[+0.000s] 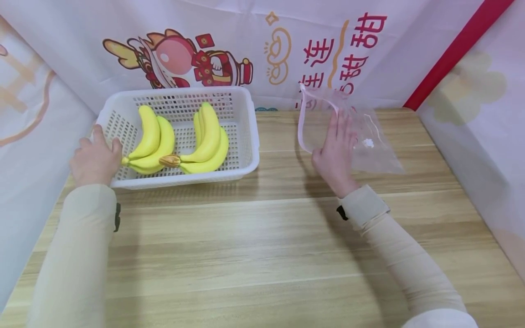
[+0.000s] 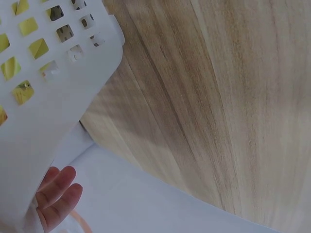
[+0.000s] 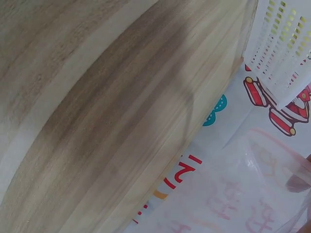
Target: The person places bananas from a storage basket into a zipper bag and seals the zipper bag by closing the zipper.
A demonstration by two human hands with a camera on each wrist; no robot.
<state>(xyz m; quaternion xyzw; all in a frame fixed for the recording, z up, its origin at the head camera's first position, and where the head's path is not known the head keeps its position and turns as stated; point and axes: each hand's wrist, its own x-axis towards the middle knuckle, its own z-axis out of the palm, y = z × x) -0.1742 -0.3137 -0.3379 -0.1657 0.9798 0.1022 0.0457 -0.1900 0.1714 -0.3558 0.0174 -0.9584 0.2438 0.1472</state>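
My left hand (image 1: pixel 95 157) grips the left end of a white plastic basket (image 1: pixel 188 179), thumb over the rim and fingers along the outside. In the left wrist view its fingertips (image 2: pixel 60 201) show beyond the basket's wall. Two bunches of yellow bananas lie inside, a left bunch (image 1: pixel 149 134) and a right bunch (image 1: pixel 211 132) with a brown stem end. To the right, my right hand (image 1: pixel 335 159) holds a clear plastic zip bag (image 1: pixel 379 148), its pink-edged mouth gaping toward the basket. Part of that hand is at the right wrist view's edge.
The basket and bag are at the back of a wood-grain table (image 1: pixel 246 255). Behind it hangs a white printed cloth (image 1: pixel 262 27) with cartoon figures and red characters. More pale cloth (image 1: pixel 484 150) flanks the table on the right, and a red band (image 1: pixel 455 59) runs down the corner.
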